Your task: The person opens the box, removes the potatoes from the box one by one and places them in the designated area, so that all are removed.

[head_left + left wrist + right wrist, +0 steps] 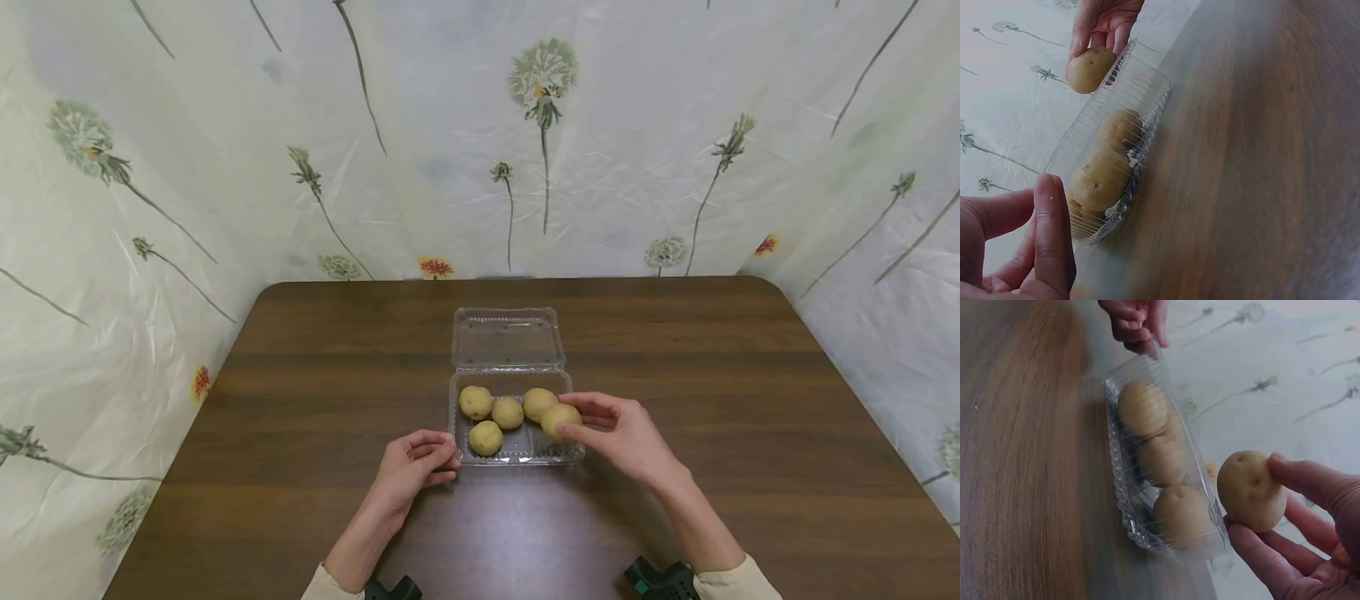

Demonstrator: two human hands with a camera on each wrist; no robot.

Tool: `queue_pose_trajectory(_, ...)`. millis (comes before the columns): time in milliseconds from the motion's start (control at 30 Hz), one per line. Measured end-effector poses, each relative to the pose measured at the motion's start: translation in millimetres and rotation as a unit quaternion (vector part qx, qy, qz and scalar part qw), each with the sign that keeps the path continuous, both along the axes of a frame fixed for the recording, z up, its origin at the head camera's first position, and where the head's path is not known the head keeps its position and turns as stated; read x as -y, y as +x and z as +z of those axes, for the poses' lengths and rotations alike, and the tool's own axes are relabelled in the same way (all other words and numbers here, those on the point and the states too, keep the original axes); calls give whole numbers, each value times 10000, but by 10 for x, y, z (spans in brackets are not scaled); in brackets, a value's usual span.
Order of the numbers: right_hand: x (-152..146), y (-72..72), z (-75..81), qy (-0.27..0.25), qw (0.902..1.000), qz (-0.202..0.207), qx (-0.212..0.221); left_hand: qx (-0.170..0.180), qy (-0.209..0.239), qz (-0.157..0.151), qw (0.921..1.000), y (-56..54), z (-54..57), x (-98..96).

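A clear plastic clamshell container [459, 385] lies on the table with its hinged lid [508, 340] folded back, away from the person. Several round, yellowish potatoes [486, 437] sit inside, mostly toward its left and middle. At the near left corner, my left hand [411, 467] pinches the rim between thumb and fingers. My right hand [626, 433] grips another potato [1252, 490] between thumb and fingertips. In the right wrist view this potato is level with the rim, outside the wall from that angle; in the head view it overlaps the container's right end.
A brown wood-grain table [337, 367] with rounded far corners carries the container near its middle. Beyond the far edge and along both sides hangs a pale sheet [420, 192] printed with dandelions. Dark devices [660, 579] are strapped at both wrists.
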State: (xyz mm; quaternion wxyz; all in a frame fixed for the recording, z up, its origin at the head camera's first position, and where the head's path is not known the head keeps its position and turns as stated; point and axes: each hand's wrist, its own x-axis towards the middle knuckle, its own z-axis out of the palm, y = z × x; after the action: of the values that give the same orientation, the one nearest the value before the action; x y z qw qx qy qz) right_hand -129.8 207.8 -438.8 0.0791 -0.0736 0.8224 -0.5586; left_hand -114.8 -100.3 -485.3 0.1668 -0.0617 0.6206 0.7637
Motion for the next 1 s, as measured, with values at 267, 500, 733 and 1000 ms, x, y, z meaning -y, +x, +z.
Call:
queue_pose_trajectory(267,-39,-33,-5,15,10000,-67,-49,3,27,-11,10000,-9,-17,-4)
queue_pose_trajectory(500,-60,-45,-19,6,9999,-109,-94,-32,61,-4,10000,-5,-34,0)
queue_pose_trajectory(733,-83,-52,-18,-113,9998,-147,-15,-37,71,15,10000,-4,-32,11)
queue_pose_trajectory(1000,-120,-83,-24,-176,9998,-127,-10,-23,60,-4,10000,-1,-27,13)
